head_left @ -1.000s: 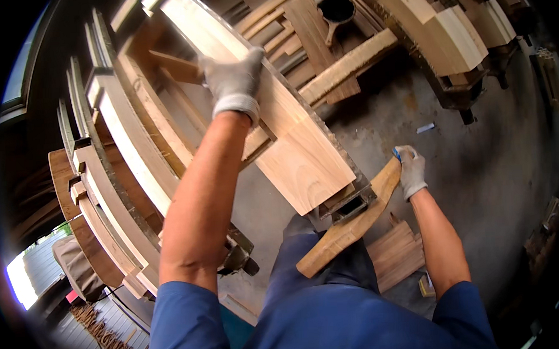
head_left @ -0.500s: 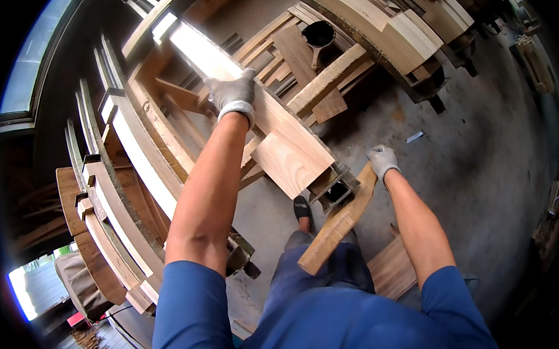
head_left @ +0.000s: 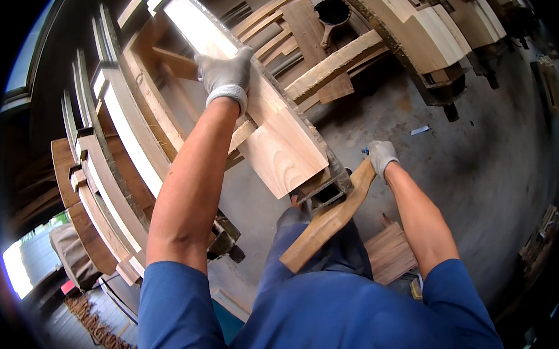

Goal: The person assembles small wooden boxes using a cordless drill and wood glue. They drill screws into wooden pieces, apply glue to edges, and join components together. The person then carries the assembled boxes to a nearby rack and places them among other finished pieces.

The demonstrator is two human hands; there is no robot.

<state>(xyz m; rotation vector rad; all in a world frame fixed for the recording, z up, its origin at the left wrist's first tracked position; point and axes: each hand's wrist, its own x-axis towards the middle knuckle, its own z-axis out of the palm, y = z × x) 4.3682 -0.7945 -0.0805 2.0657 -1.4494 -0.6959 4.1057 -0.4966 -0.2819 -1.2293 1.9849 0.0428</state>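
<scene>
My left hand [head_left: 227, 76], in a pale work glove, grips across a long light wooden board [head_left: 266, 102], thumb on one side and fingers on the other. The board lies along a metal bar clamp [head_left: 340, 179], whose squared end points toward me. A short wooden block [head_left: 284, 152] with curved grain rests at its near end. At the right, my gloved right hand [head_left: 383, 156] is closed at the upper end of a bent wooden handle [head_left: 326, 227], which slants down left past the clamp's end. A small blue bit shows at its fingertips; what it is, I cannot make out.
More clamps with clamped boards [head_left: 135, 125] stand to the left, others [head_left: 433, 34] at the upper right. A black pan-like vessel [head_left: 333, 12] sits on stacked planks beyond. Wooden pieces [head_left: 390, 252] lie on the concrete floor near my legs.
The view has shifted slightly. The wooden handle's lower end sits a little farther left and higher, and a small blue bit now shows at the right fingertips. My left hand keeps its hold.
</scene>
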